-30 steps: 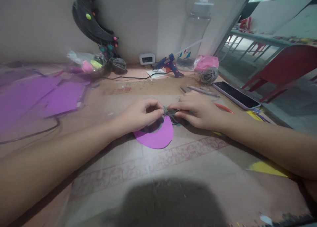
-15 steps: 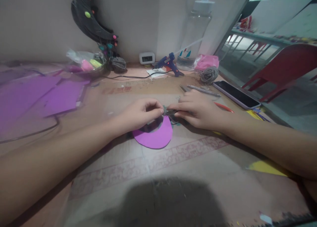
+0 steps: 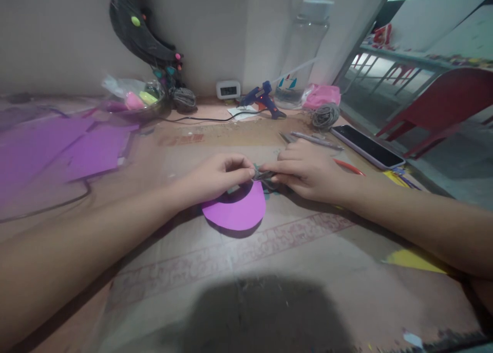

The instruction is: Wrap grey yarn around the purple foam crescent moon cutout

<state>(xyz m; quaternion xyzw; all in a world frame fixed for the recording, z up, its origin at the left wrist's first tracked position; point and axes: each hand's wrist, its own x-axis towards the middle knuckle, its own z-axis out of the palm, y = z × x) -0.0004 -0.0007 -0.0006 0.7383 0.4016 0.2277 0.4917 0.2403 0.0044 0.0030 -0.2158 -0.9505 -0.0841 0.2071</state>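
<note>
Disc (image 3: 235, 213) shifted left, right hand (image 3: 308, 174) pinching strand (image 3: 263, 175)

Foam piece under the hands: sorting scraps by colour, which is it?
Foam piece: purple, head view.

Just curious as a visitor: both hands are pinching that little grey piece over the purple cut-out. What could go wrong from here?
The small grey piece is gripped only by fingertips of the left hand and right hand; it might slip. The purple cut-out lies loose beneath and could be nudged aside. The phone lies near the edge of the table, close to the right hand; a sweep might knock it off.
</note>
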